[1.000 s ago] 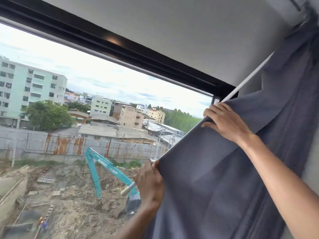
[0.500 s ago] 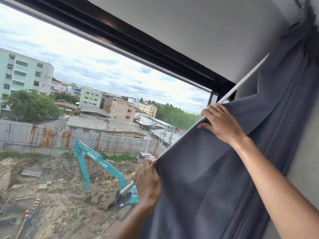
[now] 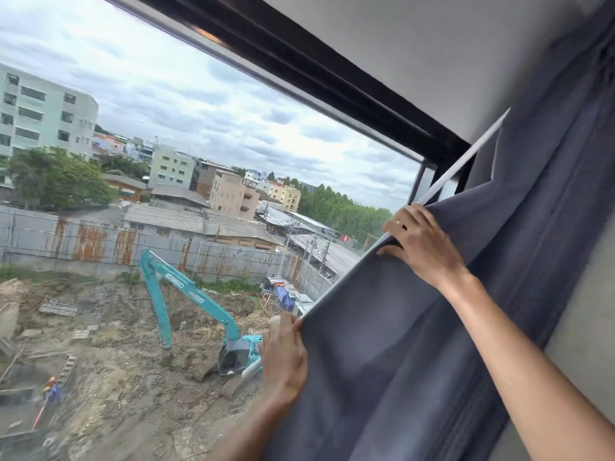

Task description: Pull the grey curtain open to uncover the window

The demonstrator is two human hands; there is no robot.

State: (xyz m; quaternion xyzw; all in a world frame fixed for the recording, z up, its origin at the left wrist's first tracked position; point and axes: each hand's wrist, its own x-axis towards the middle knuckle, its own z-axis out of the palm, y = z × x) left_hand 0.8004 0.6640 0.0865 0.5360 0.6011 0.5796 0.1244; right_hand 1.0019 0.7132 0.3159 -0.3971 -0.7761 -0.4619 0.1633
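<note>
The grey curtain (image 3: 416, 327) hangs bunched on the right side of the view, threaded on a white rod (image 3: 472, 151) that slants from upper right to lower left. My left hand (image 3: 284, 357) grips the curtain's leading edge together with the rod's lower end. My right hand (image 3: 419, 242) is higher up, fingers closed over the curtain's top edge at the rod. The window (image 3: 199, 194) is uncovered across the left and middle, showing a construction site outside. Its right edge is hidden behind the fabric.
A black window frame (image 3: 316, 68) runs diagonally along the top, with the grey ceiling (image 3: 416, 44) above it. A bare wall strip (image 3: 579, 327) lies to the right of the curtain. Outside are a teal excavator (image 3: 196, 301) and buildings.
Both hands have slid the curtain further right along the rod. More of the window and the view outside shows now, and the camera view has tilted and shifted.
</note>
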